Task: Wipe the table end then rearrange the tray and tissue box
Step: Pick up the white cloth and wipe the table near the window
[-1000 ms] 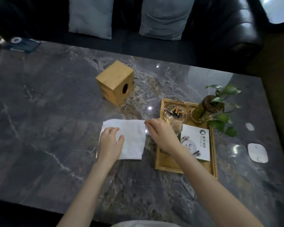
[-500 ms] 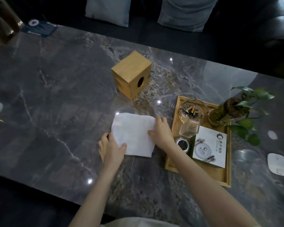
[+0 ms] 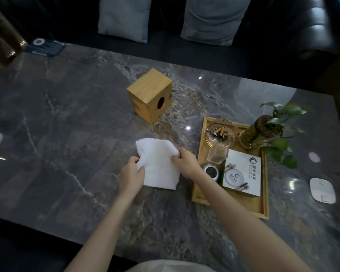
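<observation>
A white cloth (image 3: 158, 162) lies bunched on the dark marble table (image 3: 67, 134). My left hand (image 3: 131, 173) grips its left edge and my right hand (image 3: 185, 161) grips its right edge, pinching the fabric together. Just right of the cloth sits a wooden tray (image 3: 261, 208) holding a glass ashtray (image 3: 220, 133) with cigarette butts, a small glass (image 3: 217, 155), a printed card (image 3: 242, 172) and a plant in a glass vase (image 3: 253, 137). Behind the cloth a wooden tissue box (image 3: 150, 95) lies on its side, hole facing right.
A white oval device (image 3: 322, 190) and a small white disc (image 3: 314, 157) rest at the table's right end. A blue leaflet (image 3: 45, 47) lies at the far left corner. A dark sofa with two grey cushions (image 3: 125, 17) runs behind the table.
Both hands went from pressing flat on the spread cloth to gripping its edges, and the cloth has bunched up between them.
</observation>
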Tool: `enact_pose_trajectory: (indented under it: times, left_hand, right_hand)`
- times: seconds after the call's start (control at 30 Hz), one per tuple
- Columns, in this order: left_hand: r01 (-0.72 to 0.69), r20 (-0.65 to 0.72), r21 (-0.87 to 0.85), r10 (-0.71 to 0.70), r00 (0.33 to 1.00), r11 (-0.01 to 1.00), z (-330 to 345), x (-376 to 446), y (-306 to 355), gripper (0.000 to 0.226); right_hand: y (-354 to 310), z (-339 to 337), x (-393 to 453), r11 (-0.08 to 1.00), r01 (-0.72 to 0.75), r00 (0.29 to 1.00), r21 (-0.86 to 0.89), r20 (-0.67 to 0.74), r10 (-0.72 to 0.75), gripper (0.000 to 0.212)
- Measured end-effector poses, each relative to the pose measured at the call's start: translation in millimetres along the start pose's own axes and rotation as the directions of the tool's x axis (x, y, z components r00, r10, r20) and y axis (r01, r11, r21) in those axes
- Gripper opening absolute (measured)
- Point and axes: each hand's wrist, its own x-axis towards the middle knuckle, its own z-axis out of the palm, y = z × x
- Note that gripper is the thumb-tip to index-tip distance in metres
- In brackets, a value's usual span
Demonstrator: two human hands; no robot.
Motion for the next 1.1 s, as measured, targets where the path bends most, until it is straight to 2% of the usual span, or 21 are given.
enact_pose_trajectory:
  times: [0.07,0.17,0.3,0.37,0.47,0.53,0.67,0.8,0.87,0.93,1.0,1.1]
  left_hand:
    - [-0.018,0.0,-0.037,0.018,1.0,0.999,-3,-2,8,0.021]
    - [-0.041,0.019,-0.078,0.043,0.999,0.996,-9,-5,24,0.024]
    - [-0.073,0.063,-0.235,0.09,0.994,0.969,-15,-23,55,0.022]
    - [-0.108,0.089,-0.288,0.139,0.986,0.952,-16,-33,73,0.029]
    - [-0.158,0.134,-0.413,0.232,0.963,0.897,-10,-54,105,0.022]
    - [-0.166,0.169,-0.486,0.278,0.945,0.858,-1,-68,125,0.022]
    - [-0.144,0.292,-0.543,0.347,0.891,0.828,29,-96,159,0.028]
    - [-0.057,0.411,-0.58,0.353,0.841,0.812,74,-129,182,0.029]
    - [0.049,0.509,-0.589,0.323,0.798,0.807,102,-141,191,0.029]
    - [0.205,0.631,-0.581,0.276,0.725,0.788,130,-153,198,0.023]
    - [0.376,0.749,-0.554,0.247,0.615,0.743,157,-163,202,0.016]
    - [0.538,0.863,-0.474,0.246,0.442,0.697,196,-175,200,0.027]
  right_hand:
    - [-3,-6,-6,1.0,0.003,1.0,0.012,0.003,-0.003,0.007]
    - [-9,-21,-20,0.999,0.018,1.0,0.035,-0.005,-0.018,0.012]
    - [-13,-53,-48,0.986,0.072,0.996,0.148,-0.059,-0.064,0.018]
    - [-12,-73,-65,0.967,0.112,0.99,0.228,-0.105,-0.09,0.015]
    - [-5,-108,-91,0.92,0.149,0.973,0.364,-0.218,-0.072,0.009]
    - [5,-131,-109,0.88,0.152,0.961,0.451,-0.277,-0.024,0.017]
    - [33,-173,-141,0.74,0.116,0.923,0.662,-0.348,0.167,0.025]
    - [75,-211,-172,0.477,-0.003,0.904,0.879,-0.201,0.377,0.04]
    - [95,-224,-188,0.384,0.003,0.904,0.923,-0.167,0.394,0.037]
    - [115,-236,-202,0.289,0.014,0.893,0.957,-0.142,0.427,0.048]
    - [130,-246,-214,0.214,0.023,0.902,0.977,-0.112,0.418,0.046]
    - [148,-257,-226,0.132,0.04,0.925,0.99,-0.086,0.369,0.034]
